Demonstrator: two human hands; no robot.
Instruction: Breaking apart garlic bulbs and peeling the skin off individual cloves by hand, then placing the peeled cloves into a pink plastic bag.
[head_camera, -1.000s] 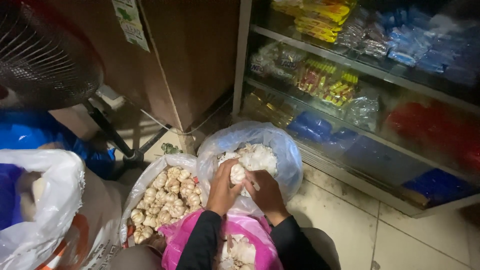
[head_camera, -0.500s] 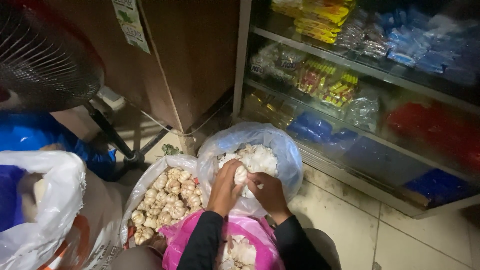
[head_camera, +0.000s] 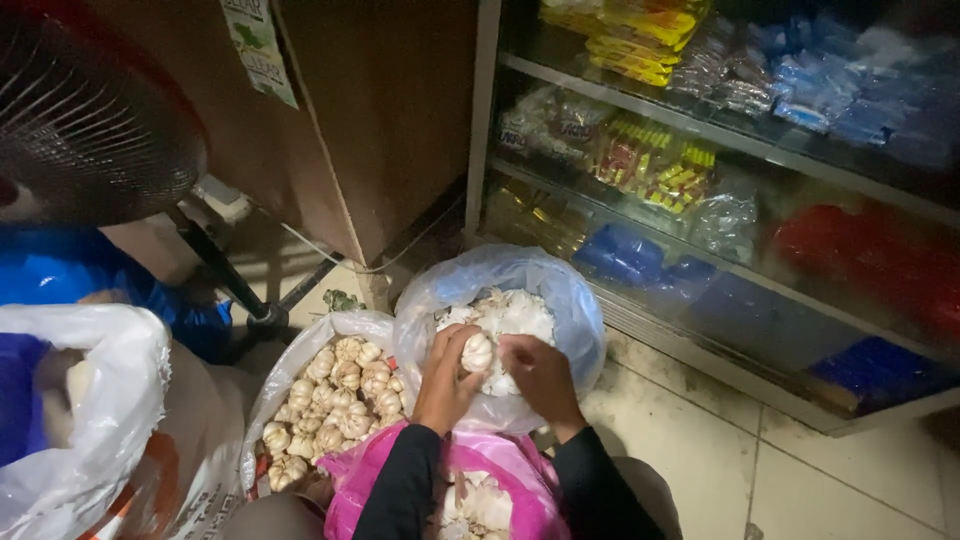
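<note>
The pink bag (head_camera: 500, 470) near the bottom edge is cut off there and partly covered by both dark sleeves, so how full it is cannot be told. The left hand (head_camera: 445, 378) and right hand (head_camera: 540, 375) hide part of the garlic bulb (head_camera: 477, 352) between them and some of the white skins in the clear blue-tinted bag (head_camera: 560, 300). At far left the fan (head_camera: 85, 110) and the white sack (head_camera: 100, 420) run off the edge, and the packets on the glass-fronted shelves (head_camera: 720, 150) are too blurred to identify.
</note>
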